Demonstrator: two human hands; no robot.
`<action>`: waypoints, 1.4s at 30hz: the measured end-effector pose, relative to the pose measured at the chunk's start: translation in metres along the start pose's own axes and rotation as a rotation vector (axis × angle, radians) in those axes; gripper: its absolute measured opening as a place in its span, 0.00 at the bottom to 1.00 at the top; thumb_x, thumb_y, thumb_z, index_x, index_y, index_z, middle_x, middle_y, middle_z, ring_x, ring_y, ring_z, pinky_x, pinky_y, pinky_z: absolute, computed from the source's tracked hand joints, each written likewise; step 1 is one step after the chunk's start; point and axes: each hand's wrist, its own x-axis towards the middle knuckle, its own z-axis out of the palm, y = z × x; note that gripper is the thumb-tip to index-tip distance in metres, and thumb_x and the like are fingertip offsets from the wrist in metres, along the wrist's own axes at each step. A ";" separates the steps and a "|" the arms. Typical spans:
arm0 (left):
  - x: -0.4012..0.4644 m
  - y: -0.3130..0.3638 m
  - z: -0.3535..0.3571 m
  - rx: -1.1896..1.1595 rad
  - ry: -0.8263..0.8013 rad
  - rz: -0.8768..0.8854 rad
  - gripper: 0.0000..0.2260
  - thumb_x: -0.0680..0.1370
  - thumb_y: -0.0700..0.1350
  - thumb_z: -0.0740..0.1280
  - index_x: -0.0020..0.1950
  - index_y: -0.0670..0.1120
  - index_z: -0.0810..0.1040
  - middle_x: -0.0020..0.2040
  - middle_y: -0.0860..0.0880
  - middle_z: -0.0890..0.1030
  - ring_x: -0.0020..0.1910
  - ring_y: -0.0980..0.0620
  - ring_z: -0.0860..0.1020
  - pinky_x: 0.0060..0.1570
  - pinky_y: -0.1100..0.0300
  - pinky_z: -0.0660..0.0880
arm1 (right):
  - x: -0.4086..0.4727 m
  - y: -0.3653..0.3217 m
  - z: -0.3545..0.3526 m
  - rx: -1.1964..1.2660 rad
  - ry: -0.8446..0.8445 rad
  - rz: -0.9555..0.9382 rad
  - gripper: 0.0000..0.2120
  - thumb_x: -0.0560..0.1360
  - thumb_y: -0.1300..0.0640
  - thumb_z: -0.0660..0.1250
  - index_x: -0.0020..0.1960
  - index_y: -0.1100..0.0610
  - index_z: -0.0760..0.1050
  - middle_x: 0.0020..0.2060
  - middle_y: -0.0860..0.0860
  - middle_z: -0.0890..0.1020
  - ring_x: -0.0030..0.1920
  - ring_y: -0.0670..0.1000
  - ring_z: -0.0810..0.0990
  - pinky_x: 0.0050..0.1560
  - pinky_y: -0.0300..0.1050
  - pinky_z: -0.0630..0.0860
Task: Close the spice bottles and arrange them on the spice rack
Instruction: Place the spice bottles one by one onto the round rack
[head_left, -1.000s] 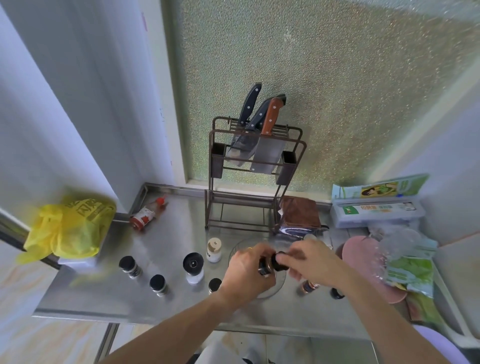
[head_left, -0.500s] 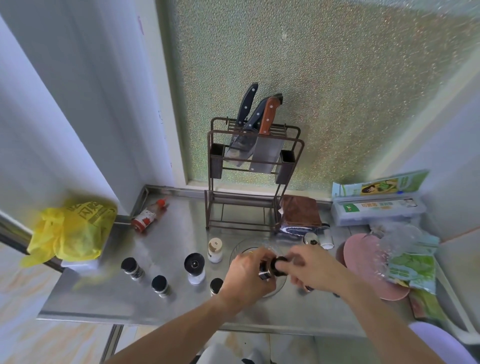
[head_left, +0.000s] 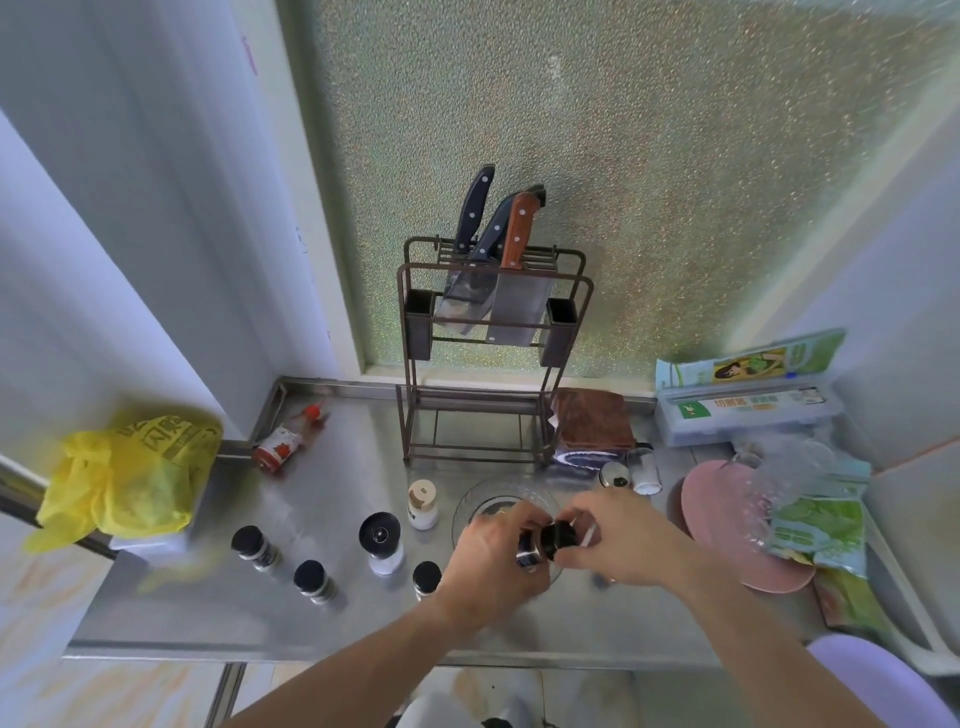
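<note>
The left hand (head_left: 488, 564) clasped a small glass spice bottle (head_left: 527, 551) lying sideways, mouth rightward, where right hand (head_left: 626, 540) fingers pinched its black round cap (head_left: 558, 536).

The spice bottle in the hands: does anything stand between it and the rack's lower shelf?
Little does. The spice bottle is held above a clear glass dish, and the bare steel counter leads to the rack, whose lower shelf looks empty. The white bottle stands left of that path.

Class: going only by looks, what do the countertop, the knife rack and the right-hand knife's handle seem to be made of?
Countertop: likely stainless steel, brushed grey with soft reflections.
Knife rack: thin bars, probably metal, with a dark brown matt coating.
Right-hand knife's handle: apparently wood, reddish-brown, with pale rivets.
</note>
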 end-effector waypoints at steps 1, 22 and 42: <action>0.000 0.001 0.003 0.011 -0.014 0.016 0.18 0.67 0.50 0.69 0.56 0.53 0.78 0.47 0.56 0.86 0.45 0.58 0.83 0.47 0.62 0.79 | 0.000 0.000 0.000 -0.006 0.030 0.029 0.17 0.70 0.37 0.71 0.47 0.50 0.81 0.40 0.47 0.83 0.38 0.45 0.81 0.41 0.43 0.79; 0.119 0.008 0.108 0.045 -0.309 -0.112 0.30 0.70 0.30 0.64 0.69 0.51 0.72 0.63 0.50 0.80 0.63 0.50 0.76 0.64 0.56 0.72 | 0.083 0.119 0.038 0.199 0.379 0.405 0.09 0.66 0.53 0.77 0.41 0.53 0.79 0.37 0.51 0.84 0.41 0.55 0.83 0.32 0.43 0.67; 0.131 -0.008 0.154 0.189 -0.241 -0.237 0.26 0.73 0.32 0.64 0.69 0.49 0.71 0.65 0.49 0.77 0.62 0.47 0.77 0.59 0.55 0.75 | 0.087 0.206 0.088 0.276 0.432 0.381 0.11 0.77 0.49 0.67 0.54 0.55 0.78 0.47 0.53 0.82 0.48 0.56 0.81 0.48 0.50 0.75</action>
